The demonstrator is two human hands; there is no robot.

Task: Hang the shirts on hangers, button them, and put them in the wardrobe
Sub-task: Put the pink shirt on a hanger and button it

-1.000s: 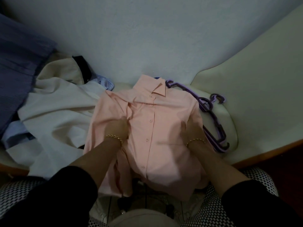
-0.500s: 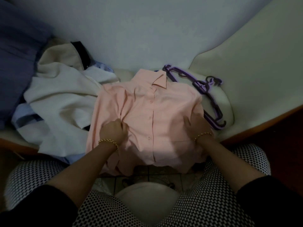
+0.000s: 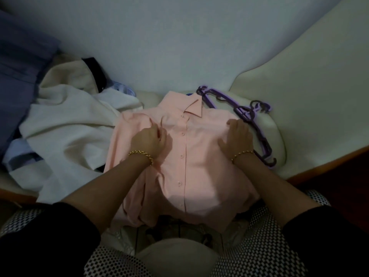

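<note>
Pink shirt lies front-up, left grip pinching its fabric, right grip spread flat on it, purple hangers just beside it.

The pink shirt hides part of the purple hangers.

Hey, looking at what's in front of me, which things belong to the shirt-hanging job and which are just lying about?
For the job: pink shirt, pinched by the left hand and pressed by the right hand; purple hangers beside it; cream garment pile on its left, probably next.
Lying about: dark blue fabric at far left; pale cushion under the hangers.
</note>
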